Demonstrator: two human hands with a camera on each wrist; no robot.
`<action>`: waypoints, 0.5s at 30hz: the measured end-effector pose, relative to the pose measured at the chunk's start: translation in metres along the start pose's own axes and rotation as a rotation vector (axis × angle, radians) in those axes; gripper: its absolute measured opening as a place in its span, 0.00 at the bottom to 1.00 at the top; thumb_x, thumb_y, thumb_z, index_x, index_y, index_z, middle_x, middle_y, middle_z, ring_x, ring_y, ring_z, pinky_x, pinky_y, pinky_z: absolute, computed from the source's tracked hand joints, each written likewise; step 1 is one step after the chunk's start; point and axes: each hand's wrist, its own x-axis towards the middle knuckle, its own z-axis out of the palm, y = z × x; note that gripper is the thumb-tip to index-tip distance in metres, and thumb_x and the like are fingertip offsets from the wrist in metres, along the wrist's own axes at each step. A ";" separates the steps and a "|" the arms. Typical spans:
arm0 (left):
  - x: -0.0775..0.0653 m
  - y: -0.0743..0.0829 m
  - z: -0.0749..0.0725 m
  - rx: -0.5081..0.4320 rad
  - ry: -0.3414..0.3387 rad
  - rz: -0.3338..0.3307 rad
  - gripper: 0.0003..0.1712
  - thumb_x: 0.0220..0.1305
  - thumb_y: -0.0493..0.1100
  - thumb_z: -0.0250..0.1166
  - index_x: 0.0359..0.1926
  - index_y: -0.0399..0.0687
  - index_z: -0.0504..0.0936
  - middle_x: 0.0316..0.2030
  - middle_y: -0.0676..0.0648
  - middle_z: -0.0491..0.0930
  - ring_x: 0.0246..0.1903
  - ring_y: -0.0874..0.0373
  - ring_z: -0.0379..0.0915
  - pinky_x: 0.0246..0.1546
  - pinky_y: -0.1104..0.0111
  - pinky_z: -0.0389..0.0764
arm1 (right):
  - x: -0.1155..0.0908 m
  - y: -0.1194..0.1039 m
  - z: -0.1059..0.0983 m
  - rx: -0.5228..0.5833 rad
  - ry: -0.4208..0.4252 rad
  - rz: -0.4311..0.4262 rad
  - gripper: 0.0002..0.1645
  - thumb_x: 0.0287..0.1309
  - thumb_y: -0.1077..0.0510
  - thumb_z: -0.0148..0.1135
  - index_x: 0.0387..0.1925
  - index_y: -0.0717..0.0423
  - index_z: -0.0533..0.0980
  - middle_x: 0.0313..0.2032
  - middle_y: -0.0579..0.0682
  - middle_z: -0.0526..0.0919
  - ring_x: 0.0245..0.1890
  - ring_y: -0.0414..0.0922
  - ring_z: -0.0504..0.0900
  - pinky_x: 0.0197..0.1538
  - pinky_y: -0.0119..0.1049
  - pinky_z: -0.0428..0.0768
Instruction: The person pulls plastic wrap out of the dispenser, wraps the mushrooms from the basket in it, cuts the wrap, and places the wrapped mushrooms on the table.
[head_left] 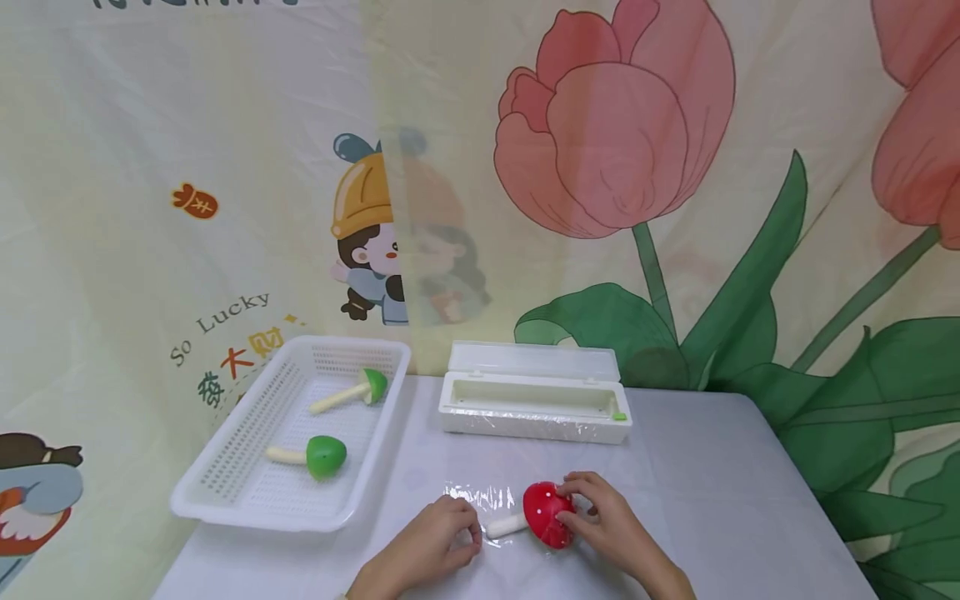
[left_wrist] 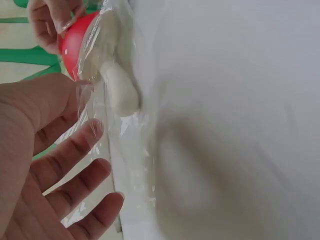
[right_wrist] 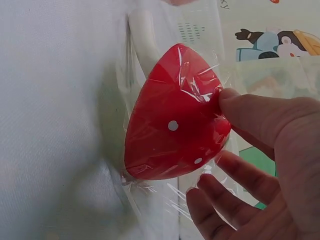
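Note:
A red toy mushroom (head_left: 550,514) with white spots and a pale stem (left_wrist: 120,92) lies on the table, with clear plastic film (right_wrist: 187,75) over its cap. My right hand (head_left: 611,525) holds the cap from the right, the thumb on the film-covered red surface in the right wrist view. To the left, just beyond the stem's end, is my left hand (head_left: 435,542). Its thumb and index finger pinch the edge of the film (left_wrist: 95,107) in the left wrist view, while the other fingers are loosely bent.
A white basket (head_left: 187,500) at the left holds two green-capped toy mushrooms (head_left: 326,457) (head_left: 375,385). Behind the hands stands a long white cling film dispenser (head_left: 536,427), lid raised, a green slider on its front right. A printed curtain (head_left: 450,83) hangs behind the table.

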 end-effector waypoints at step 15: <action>0.037 -0.009 0.008 -0.010 0.101 -0.560 0.05 0.56 0.37 0.70 0.28 0.51 0.83 0.19 0.58 0.73 0.19 0.67 0.65 0.17 0.72 0.67 | 0.002 0.002 0.006 0.001 0.016 0.010 0.23 0.55 0.52 0.78 0.52 0.46 0.80 0.53 0.48 0.84 0.53 0.48 0.81 0.42 0.29 0.82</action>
